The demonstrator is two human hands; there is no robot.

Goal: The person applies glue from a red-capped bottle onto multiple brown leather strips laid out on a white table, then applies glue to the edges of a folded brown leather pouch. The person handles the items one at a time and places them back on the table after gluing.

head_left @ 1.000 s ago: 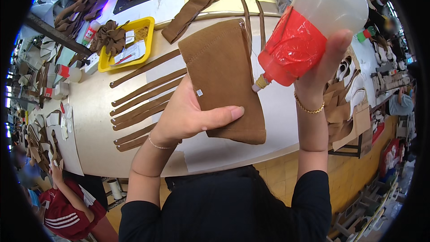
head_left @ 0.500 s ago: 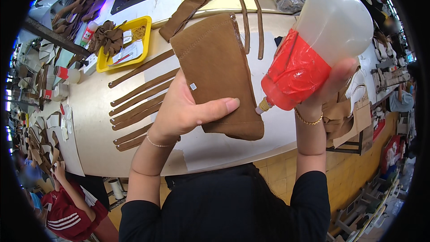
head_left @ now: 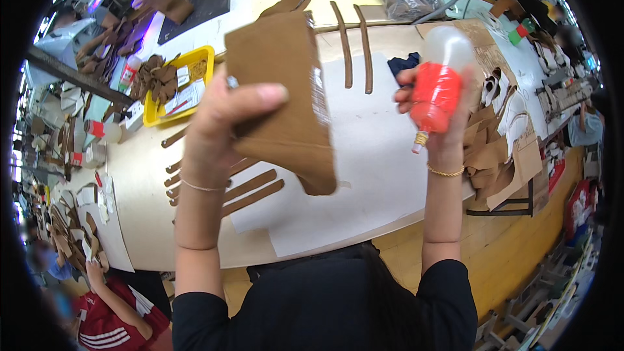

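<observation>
The person's left hand (head_left: pixel 221 123) holds a big brown piece of leather (head_left: pixel 286 97) up in the air above the table (head_left: pixel 390 156). The thumb lies flat across the front of the piece and the other fingers are behind it, so the hand is pinching it tight. The piece is tilted, with its narrow end pointing down toward the person. A shiny strip runs along its right edge.

The right hand (head_left: pixel 448 123) is wrapped around a glue bottle (head_left: pixel 439 84). The bottle has a red lower part and a clear round top. It is held upside down, with its small tip pointing down. The fingers are closed around the red part. A thin gold bracelet (head_left: pixel 446 171) sits on that wrist. The bottle is near the leather piece but not touching it.

On the table lie white paper sheets (head_left: pixel 383 175). Thin brown strips (head_left: pixel 250 192) lie under the left arm, and two more strips (head_left: pixel 354 49) lie further back. A yellow tray (head_left: pixel 175 101) with brown scraps and paper bits sits to the left. More brown cut pieces (head_left: pixel 491 156) are piled at the right end of the table. Another person in a red shirt (head_left: pixel 114 322) is at the lower left.
</observation>
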